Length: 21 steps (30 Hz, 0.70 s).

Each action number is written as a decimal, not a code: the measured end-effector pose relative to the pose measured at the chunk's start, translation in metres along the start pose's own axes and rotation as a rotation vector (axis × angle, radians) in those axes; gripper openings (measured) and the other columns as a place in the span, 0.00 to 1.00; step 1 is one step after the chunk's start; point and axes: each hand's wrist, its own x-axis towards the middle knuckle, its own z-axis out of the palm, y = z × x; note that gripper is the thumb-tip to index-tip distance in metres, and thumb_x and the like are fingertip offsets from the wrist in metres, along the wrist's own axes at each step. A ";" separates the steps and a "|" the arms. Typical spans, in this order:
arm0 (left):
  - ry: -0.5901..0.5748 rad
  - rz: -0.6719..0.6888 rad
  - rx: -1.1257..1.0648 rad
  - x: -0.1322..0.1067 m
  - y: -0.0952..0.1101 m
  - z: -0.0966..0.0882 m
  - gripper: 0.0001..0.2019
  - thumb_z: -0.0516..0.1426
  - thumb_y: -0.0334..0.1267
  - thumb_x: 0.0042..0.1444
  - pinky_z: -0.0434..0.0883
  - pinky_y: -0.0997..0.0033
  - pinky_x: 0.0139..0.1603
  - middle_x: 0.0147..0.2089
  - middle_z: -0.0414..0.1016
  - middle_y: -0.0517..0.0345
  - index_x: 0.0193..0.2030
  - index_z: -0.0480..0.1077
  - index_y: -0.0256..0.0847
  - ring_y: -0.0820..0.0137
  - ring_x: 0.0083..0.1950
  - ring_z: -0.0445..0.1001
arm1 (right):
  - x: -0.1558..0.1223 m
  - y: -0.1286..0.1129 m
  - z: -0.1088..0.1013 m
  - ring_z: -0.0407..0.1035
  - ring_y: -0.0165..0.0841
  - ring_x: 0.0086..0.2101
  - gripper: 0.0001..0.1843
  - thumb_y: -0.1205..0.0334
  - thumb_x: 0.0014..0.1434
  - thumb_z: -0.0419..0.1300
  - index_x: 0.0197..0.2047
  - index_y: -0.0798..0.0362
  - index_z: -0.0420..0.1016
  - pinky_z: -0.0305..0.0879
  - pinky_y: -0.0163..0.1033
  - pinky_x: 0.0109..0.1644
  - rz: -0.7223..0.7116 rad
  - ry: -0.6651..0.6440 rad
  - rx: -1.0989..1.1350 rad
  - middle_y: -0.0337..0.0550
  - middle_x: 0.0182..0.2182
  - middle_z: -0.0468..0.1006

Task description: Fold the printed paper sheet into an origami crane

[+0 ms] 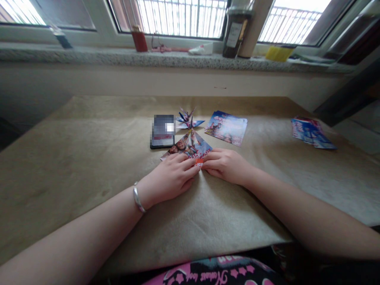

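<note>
Left hand [172, 178], the one with the silver bangle [138, 198], lies flat with its fingertips pressing down on the near corner of the folded paper [192, 145]. It isn't gripping anything. Right hand [227, 166] does the same from the other side, fingers loosely bent, and the two almost meet at the corner. The paper's a printed triangle, mid-table on the tan cloth [89, 158]. Just behind it are a phone [162, 132], a little paper crane [187, 118] and a flat printed sheet [227, 127]. More sheets [310, 132] sit well off to the right.
</note>
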 end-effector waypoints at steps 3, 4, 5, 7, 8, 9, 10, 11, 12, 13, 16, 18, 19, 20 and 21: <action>-0.022 0.011 0.011 0.001 0.001 -0.004 0.10 0.49 0.35 0.62 0.65 0.60 0.52 0.46 0.72 0.52 0.46 0.70 0.39 0.64 0.47 0.68 | -0.001 0.001 0.001 0.68 0.33 0.36 0.13 0.64 0.63 0.52 0.37 0.52 0.79 0.63 0.36 0.40 -0.002 0.003 -0.001 0.44 0.35 0.78; -0.021 0.009 0.018 0.001 0.001 -0.004 0.10 0.49 0.35 0.62 0.66 0.60 0.51 0.45 0.72 0.52 0.46 0.70 0.39 0.64 0.46 0.69 | -0.001 0.001 0.001 0.68 0.33 0.36 0.13 0.64 0.63 0.52 0.37 0.52 0.79 0.63 0.37 0.40 -0.001 0.005 -0.002 0.44 0.35 0.78; -0.017 0.008 0.024 0.001 0.002 -0.005 0.11 0.49 0.35 0.62 0.66 0.60 0.51 0.45 0.72 0.51 0.46 0.69 0.38 0.64 0.46 0.69 | -0.001 0.002 0.001 0.68 0.33 0.36 0.13 0.64 0.63 0.52 0.37 0.51 0.79 0.63 0.36 0.40 -0.001 0.007 -0.003 0.44 0.35 0.78; -0.010 0.008 0.031 0.001 0.002 -0.004 0.11 0.49 0.35 0.63 0.66 0.60 0.50 0.45 0.72 0.50 0.47 0.69 0.37 0.63 0.45 0.69 | -0.001 0.002 0.001 0.68 0.33 0.36 0.13 0.64 0.63 0.52 0.37 0.51 0.79 0.63 0.36 0.39 -0.001 0.013 -0.008 0.44 0.35 0.78; -0.010 0.007 0.032 0.001 0.002 -0.004 0.11 0.49 0.35 0.63 0.67 0.60 0.50 0.44 0.72 0.50 0.47 0.69 0.37 0.63 0.45 0.69 | -0.001 0.002 0.001 0.68 0.33 0.36 0.13 0.64 0.63 0.52 0.37 0.51 0.79 0.63 0.36 0.39 -0.002 0.019 -0.011 0.44 0.35 0.78; -0.011 0.003 0.031 0.000 0.002 -0.004 0.11 0.48 0.35 0.63 0.67 0.60 0.49 0.44 0.72 0.50 0.46 0.70 0.37 0.64 0.45 0.69 | -0.002 0.002 0.001 0.68 0.33 0.36 0.13 0.64 0.63 0.52 0.36 0.51 0.78 0.62 0.36 0.39 -0.003 0.025 -0.013 0.44 0.35 0.78; -0.010 -0.001 0.031 0.000 0.001 -0.003 0.11 0.48 0.36 0.63 0.67 0.61 0.49 0.43 0.72 0.50 0.45 0.70 0.37 0.64 0.44 0.69 | -0.002 0.002 0.001 0.68 0.33 0.36 0.12 0.63 0.63 0.52 0.37 0.51 0.78 0.62 0.36 0.39 -0.003 0.028 -0.016 0.44 0.35 0.78; -0.011 -0.002 0.030 0.000 0.000 -0.003 0.11 0.48 0.36 0.63 0.67 0.61 0.49 0.43 0.72 0.50 0.44 0.70 0.37 0.64 0.44 0.69 | -0.003 0.002 0.001 0.68 0.33 0.36 0.12 0.63 0.63 0.53 0.37 0.51 0.78 0.62 0.36 0.39 -0.004 0.030 -0.018 0.44 0.36 0.78; -0.014 0.002 0.027 -0.001 -0.001 -0.003 0.11 0.48 0.36 0.63 0.67 0.61 0.49 0.42 0.72 0.50 0.43 0.70 0.37 0.64 0.44 0.69 | -0.003 0.002 0.002 0.68 0.33 0.35 0.12 0.63 0.63 0.53 0.37 0.51 0.78 0.62 0.36 0.39 -0.005 0.031 -0.020 0.43 0.36 0.78; -0.017 0.013 0.025 -0.001 -0.003 -0.004 0.10 0.49 0.35 0.63 0.68 0.62 0.49 0.42 0.72 0.51 0.42 0.71 0.37 0.65 0.44 0.69 | -0.004 0.002 0.002 0.68 0.33 0.35 0.12 0.64 0.63 0.53 0.37 0.51 0.78 0.62 0.36 0.39 -0.007 0.030 -0.021 0.43 0.36 0.78; -0.027 0.068 0.030 -0.001 -0.006 -0.006 0.08 0.50 0.34 0.61 0.69 0.64 0.46 0.42 0.73 0.52 0.41 0.71 0.38 0.65 0.43 0.69 | -0.005 0.002 0.002 0.68 0.32 0.35 0.12 0.64 0.63 0.53 0.37 0.51 0.78 0.62 0.36 0.38 -0.011 0.031 -0.023 0.43 0.36 0.78; -0.021 0.091 0.048 0.000 -0.008 -0.008 0.08 0.51 0.34 0.61 0.69 0.64 0.45 0.42 0.74 0.52 0.40 0.71 0.38 0.66 0.42 0.69 | -0.005 0.003 0.003 0.68 0.33 0.35 0.12 0.64 0.63 0.53 0.37 0.51 0.78 0.62 0.36 0.38 -0.015 0.040 -0.021 0.43 0.35 0.78; -0.019 0.099 0.059 0.000 -0.009 -0.008 0.08 0.51 0.33 0.61 0.69 0.65 0.44 0.42 0.74 0.53 0.40 0.71 0.38 0.66 0.41 0.69 | -0.005 0.003 0.003 0.68 0.33 0.35 0.12 0.63 0.63 0.53 0.37 0.51 0.78 0.62 0.36 0.38 -0.018 0.046 -0.022 0.43 0.35 0.79; -0.019 0.109 0.070 0.000 -0.009 -0.009 0.07 0.51 0.33 0.61 0.69 0.65 0.43 0.41 0.74 0.53 0.39 0.71 0.38 0.66 0.40 0.70 | -0.005 0.004 0.003 0.68 0.33 0.35 0.12 0.63 0.63 0.53 0.36 0.51 0.78 0.62 0.36 0.38 -0.021 0.051 -0.023 0.43 0.35 0.79; -0.021 0.118 0.082 0.000 -0.010 -0.009 0.07 0.52 0.32 0.61 0.69 0.66 0.42 0.40 0.74 0.54 0.37 0.71 0.38 0.67 0.39 0.70 | -0.005 0.004 0.003 0.68 0.33 0.35 0.12 0.64 0.63 0.53 0.36 0.51 0.78 0.62 0.36 0.37 -0.025 0.055 -0.026 0.43 0.35 0.79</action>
